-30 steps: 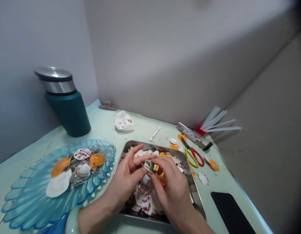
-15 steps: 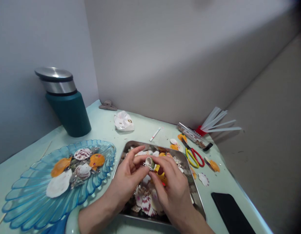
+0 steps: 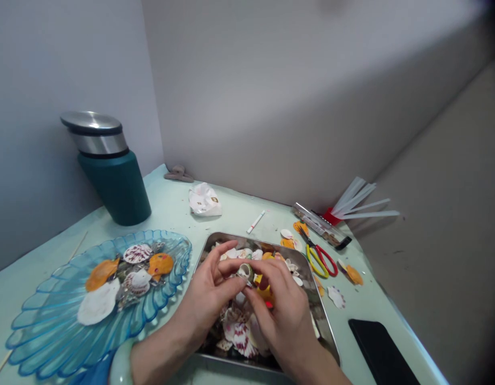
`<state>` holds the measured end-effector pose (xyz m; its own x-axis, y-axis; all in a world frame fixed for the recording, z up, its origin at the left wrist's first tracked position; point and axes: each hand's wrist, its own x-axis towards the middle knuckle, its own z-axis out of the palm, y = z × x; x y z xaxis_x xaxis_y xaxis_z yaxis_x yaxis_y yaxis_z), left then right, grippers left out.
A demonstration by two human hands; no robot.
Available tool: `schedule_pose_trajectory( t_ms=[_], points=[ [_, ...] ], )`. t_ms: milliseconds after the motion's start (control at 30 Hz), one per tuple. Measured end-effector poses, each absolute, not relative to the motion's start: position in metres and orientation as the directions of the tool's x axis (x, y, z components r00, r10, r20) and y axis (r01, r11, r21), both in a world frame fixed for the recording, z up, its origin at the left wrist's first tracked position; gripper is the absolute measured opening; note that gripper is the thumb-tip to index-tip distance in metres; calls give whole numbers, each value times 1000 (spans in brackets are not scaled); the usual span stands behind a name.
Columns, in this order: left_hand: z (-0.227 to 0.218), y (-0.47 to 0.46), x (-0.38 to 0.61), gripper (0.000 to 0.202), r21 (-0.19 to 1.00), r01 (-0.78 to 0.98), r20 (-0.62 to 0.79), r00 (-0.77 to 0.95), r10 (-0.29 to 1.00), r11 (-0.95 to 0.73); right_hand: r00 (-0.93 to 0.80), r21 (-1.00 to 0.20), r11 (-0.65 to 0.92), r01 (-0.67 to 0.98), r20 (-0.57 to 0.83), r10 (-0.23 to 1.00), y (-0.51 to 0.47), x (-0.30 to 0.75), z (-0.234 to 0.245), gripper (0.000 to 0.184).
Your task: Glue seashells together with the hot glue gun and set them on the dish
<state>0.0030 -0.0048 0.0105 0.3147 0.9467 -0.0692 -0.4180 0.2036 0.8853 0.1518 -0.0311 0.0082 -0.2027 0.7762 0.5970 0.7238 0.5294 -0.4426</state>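
Observation:
Both my hands meet over a metal tray (image 3: 326,332) filled with several seashells. My left hand (image 3: 209,299) pinches a small pale spiral shell (image 3: 244,271) between thumb and fingers. My right hand (image 3: 281,313) is closed too, its fingertips on the same shell from the right. A yellow piece (image 3: 264,290) shows just under the right fingers; I cannot make out whether they hold it. Pink-striped shells (image 3: 241,337) lie in the tray below my hands.
A blue shell-shaped glass dish (image 3: 42,326) with orange and white shells sits at left. A teal flask (image 3: 113,179) stands behind it. Scissors (image 3: 320,259), loose shells, glue sticks (image 3: 362,200), crumpled paper (image 3: 204,200) and a black phone (image 3: 381,350) lie around the tray.
My hands stay together on the small shell over the tray; the fingers have shifted only slightly. The camera view has drifted a little.

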Motion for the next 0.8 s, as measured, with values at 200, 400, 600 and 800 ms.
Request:
schedule_pose_trajectory(
  t_ms=[200,400,600,800],
  points=[
    [13,-6,5,53,914,-371,-64,270,961,165,-190,-478,514,713,573,797,-31,151,9,32],
    [18,-7,6,54,923,-350,-63,272,960,159,-191,-465,511,723,577,794,-32,151,8,34],
    [16,-7,7,50,941,-323,-24,241,970,104,-178,-487,501,715,567,804,-29,151,4,31],
    [5,-6,10,56,977,-212,1,151,989,31,-214,-431,402,808,422,881,-28,153,15,27]
  ],
)
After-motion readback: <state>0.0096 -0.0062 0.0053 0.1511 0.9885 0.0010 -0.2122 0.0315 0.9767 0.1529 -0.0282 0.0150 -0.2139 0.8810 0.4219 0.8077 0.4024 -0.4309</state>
